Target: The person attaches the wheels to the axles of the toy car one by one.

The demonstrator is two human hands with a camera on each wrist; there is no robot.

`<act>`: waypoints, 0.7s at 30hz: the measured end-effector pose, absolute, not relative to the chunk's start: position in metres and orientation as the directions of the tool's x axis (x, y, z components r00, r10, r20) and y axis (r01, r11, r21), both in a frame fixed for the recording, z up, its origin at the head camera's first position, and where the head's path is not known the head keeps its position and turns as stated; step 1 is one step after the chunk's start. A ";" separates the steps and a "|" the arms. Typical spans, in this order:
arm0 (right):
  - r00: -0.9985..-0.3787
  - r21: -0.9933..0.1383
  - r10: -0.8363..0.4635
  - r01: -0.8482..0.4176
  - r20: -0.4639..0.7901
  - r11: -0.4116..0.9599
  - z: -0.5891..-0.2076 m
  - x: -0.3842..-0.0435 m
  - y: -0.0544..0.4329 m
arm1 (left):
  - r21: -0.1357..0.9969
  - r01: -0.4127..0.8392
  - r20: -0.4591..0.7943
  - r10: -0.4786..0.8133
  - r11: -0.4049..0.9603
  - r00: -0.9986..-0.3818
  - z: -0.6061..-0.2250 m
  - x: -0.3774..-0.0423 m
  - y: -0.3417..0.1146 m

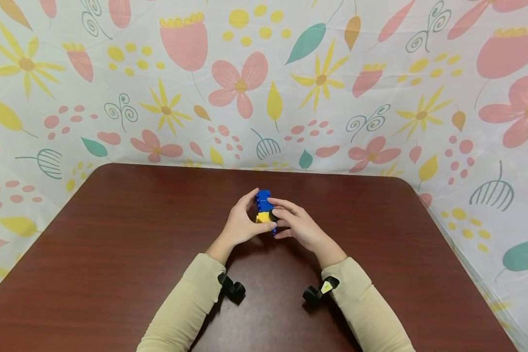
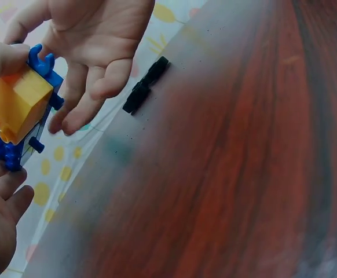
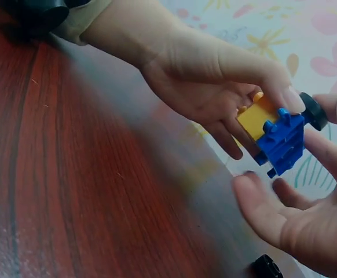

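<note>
My left hand [image 1: 241, 222] holds a small toy vehicle of blue and yellow building blocks above the table. Its thumb presses near a yellow block [image 2: 26, 95], and its other fingers support the blue base [image 3: 284, 142] from the far side. Short blue pegs stick out from the base. At the side of the toy, my right hand [image 1: 305, 229] has its upper fingers at a black wheel [image 3: 314, 111], bent round its edge. Its remaining fingers spread loosely beside the blue base. In the head view the hands partly hide the toy.
The dark brown wooden table [image 1: 114, 274] spreads under both arms. Behind it hangs a flower-patterned cloth [image 1: 264, 137]. Small black wheel-like pieces [image 2: 145, 87] appear beyond the hands in the left wrist view. Black camera mounts [image 1: 233, 288] sit on both wrists.
</note>
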State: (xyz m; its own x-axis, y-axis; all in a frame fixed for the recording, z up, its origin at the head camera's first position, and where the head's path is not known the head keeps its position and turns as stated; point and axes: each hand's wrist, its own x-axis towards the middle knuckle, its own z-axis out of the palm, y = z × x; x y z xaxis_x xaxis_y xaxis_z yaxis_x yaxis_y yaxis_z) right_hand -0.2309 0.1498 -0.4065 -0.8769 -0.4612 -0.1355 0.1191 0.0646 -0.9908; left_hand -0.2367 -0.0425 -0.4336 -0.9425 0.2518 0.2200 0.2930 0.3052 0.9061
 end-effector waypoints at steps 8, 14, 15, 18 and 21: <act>-0.824 -0.984 -0.546 0.177 -0.149 0.002 -0.408 -0.232 0.154 | 0.925 0.276 0.195 0.297 0.260 -0.935 -0.431 -0.236 -0.043; -0.807 -0.975 -0.578 0.205 -0.121 -0.083 -0.407 -0.231 0.154 | 0.934 0.262 0.175 0.326 0.244 -0.929 -0.428 -0.236 -0.043; -0.805 -0.973 -0.581 0.211 -0.118 -0.095 -0.407 -0.231 0.154 | 0.934 0.260 0.173 0.328 0.244 -0.929 -0.428 -0.236 -0.043; -0.797 -0.969 -0.595 0.217 -0.105 -0.120 -0.407 -0.230 0.154 | 0.935 0.269 0.182 0.336 0.232 -0.924 -0.428 -0.236 -0.043; -0.788 -0.969 -0.609 0.209 -0.088 -0.130 -0.407 -0.230 0.154 | 0.933 0.279 0.192 0.341 0.226 -0.920 -0.428 -0.236 -0.043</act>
